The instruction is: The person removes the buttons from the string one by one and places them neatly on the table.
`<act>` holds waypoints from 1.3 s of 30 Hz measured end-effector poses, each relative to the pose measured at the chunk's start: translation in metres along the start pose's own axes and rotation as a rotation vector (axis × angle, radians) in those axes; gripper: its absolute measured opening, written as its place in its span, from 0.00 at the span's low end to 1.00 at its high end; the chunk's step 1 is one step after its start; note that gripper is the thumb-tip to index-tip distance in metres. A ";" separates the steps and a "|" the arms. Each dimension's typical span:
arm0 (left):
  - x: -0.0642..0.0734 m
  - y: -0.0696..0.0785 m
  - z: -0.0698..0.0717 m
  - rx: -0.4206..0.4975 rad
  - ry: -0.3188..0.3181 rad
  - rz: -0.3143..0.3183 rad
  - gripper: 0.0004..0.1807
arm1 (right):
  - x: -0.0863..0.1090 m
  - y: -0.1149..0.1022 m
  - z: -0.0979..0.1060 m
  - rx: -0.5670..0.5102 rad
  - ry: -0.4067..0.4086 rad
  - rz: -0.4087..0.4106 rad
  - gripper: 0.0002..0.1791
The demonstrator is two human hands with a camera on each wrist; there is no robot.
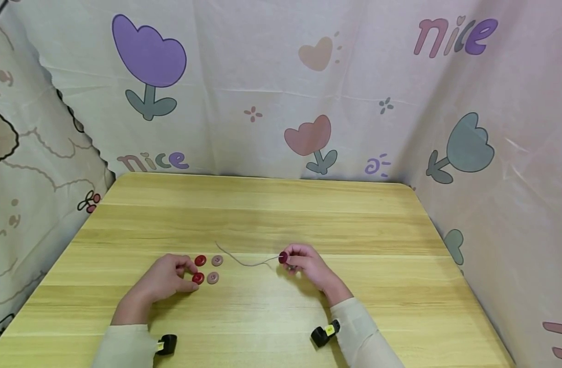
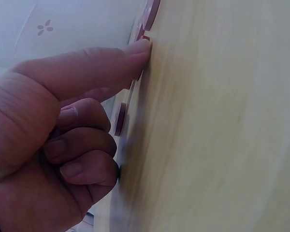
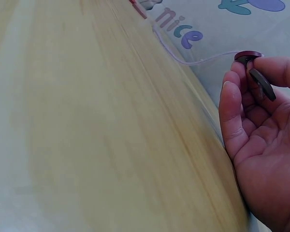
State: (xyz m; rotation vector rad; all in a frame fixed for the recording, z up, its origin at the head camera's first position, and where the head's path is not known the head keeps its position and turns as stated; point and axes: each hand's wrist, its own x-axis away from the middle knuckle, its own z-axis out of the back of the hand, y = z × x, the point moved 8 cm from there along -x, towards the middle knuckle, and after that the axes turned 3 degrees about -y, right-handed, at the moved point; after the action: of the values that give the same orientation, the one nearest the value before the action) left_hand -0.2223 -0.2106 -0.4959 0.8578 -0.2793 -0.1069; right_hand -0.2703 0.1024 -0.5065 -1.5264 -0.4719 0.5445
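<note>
Thumb and forefinger of my left hand pinch the nearer red button, low over the table; in the left wrist view the thumb mostly covers it. Just behind it lies another red button. Two pinkish-brown buttons, one farther and one nearer, lie to the right of the red pair. My right hand holds a dark red button at its fingertips, with a pale thread running from it leftward. Below that button, a dark button shows by the fingers in the right wrist view.
The wood-grain table reaches back to a hanging cloth printed with flowers and words. Similar cloth hangs along both sides. A black wrist camera is worn at the left sleeve, another black camera at the right.
</note>
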 end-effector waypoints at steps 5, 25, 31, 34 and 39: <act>0.001 0.000 0.000 -0.001 -0.003 -0.009 0.14 | 0.000 0.001 0.001 -0.001 0.004 0.000 0.10; -0.007 0.019 0.021 0.018 0.076 -0.008 0.15 | -0.001 0.000 0.002 0.001 0.005 0.001 0.10; -0.014 0.032 0.025 -0.035 0.107 -0.029 0.16 | 0.000 0.001 0.001 0.000 0.011 -0.009 0.10; -0.018 0.039 0.025 -0.044 0.113 -0.036 0.16 | 0.000 0.000 0.001 0.001 0.015 -0.014 0.10; -0.027 0.052 0.022 -0.044 0.110 -0.082 0.14 | 0.000 -0.002 0.001 0.003 0.014 -0.010 0.10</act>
State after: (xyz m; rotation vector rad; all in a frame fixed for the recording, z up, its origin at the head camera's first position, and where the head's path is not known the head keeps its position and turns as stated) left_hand -0.2551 -0.1870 -0.4478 0.8285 -0.1383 -0.1411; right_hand -0.2704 0.1030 -0.5049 -1.5230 -0.4672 0.5262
